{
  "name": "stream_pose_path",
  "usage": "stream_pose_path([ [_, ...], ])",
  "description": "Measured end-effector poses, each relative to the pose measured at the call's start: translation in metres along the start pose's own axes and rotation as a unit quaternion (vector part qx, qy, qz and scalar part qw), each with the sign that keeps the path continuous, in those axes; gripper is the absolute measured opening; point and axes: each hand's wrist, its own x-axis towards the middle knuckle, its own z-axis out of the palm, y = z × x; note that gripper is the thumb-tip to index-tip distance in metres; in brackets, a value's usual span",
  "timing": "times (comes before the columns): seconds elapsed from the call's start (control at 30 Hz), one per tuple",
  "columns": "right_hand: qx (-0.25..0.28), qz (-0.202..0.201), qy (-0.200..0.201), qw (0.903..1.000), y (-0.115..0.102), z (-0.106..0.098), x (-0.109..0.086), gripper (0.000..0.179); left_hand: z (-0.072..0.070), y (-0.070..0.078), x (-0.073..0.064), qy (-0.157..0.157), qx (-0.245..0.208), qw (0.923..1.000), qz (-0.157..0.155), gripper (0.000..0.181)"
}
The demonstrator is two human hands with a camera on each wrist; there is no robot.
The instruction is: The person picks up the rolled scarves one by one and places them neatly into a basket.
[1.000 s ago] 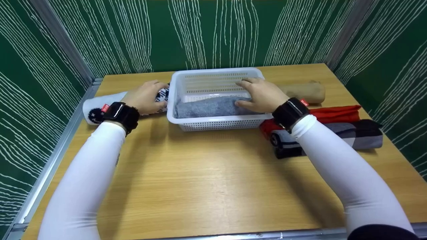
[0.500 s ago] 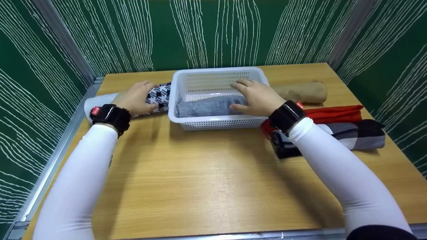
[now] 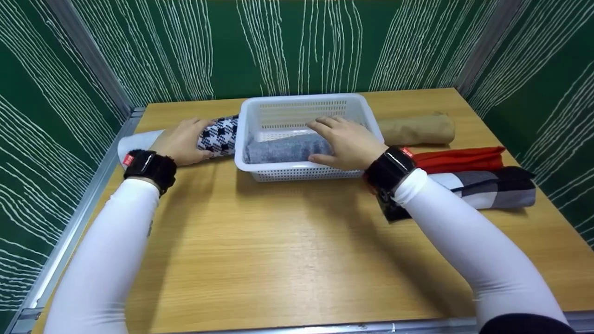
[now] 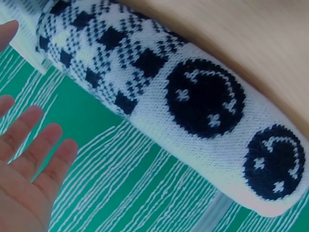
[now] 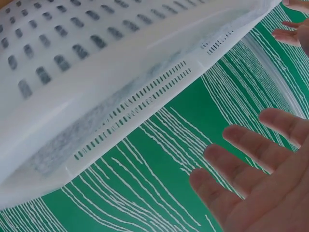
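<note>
A rolled knit garment (image 3: 222, 134), black-and-white houndstooth with a white end, lies left of the basket; large black dots mark that white part of the knit roll (image 4: 154, 72) in the left wrist view. My left hand (image 3: 182, 141) hovers over the roll, its fingers extended and apart from it in the left wrist view. In the white plastic basket (image 3: 306, 173) rests a rolled grey cloth (image 3: 283, 149). Above the basket's right half is my right hand (image 3: 345, 144), fingers spread and holding nothing. It hides part of the grey roll.
Right of the basket lie a tan rolled cloth (image 3: 417, 130), a red rolled cloth (image 3: 459, 159) and a black, grey and white checked roll (image 3: 496, 188), partly covered by my right arm. Green walls with white streaks (image 3: 325, 46) enclose the wooden table (image 3: 278, 250).
My left hand has drifted left along the knit roll, exposing more houndstooth. The right hand has shifted left and slightly nearer to me over the basket. The rolls look unmoved.
</note>
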Motion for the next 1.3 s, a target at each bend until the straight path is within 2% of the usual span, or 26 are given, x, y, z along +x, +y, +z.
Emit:
stream_pose_path([
  [0.27, -0.006, -0.018, 0.001, 0.9998, -0.005, 0.008, 0.002, 0.092, 0.006, -0.012, 0.000, 0.005, 0.000, 0.9999, -0.009, 0.083],
  [0.5, 0.007, -0.037, 0.004, 0.9993, -0.015, 0.014, 0.003, 0.090, 0.012, -0.023, 0.000, 0.013, -0.005, 0.9997, -0.020, 0.085],
  [0.97, -0.001, -0.050, -0.004, 0.9987, -0.028, 0.023, 0.002, 0.090, 0.014, -0.038, 0.002, 0.027, -0.012, 0.9990, -0.032, 0.089],
  [1.3, 0.003, -0.061, 0.001, 0.9981, -0.033, 0.028, 0.002, 0.092, 0.018, -0.058, 0.005, 0.038, -0.020, 0.9981, -0.045, 0.094],
])
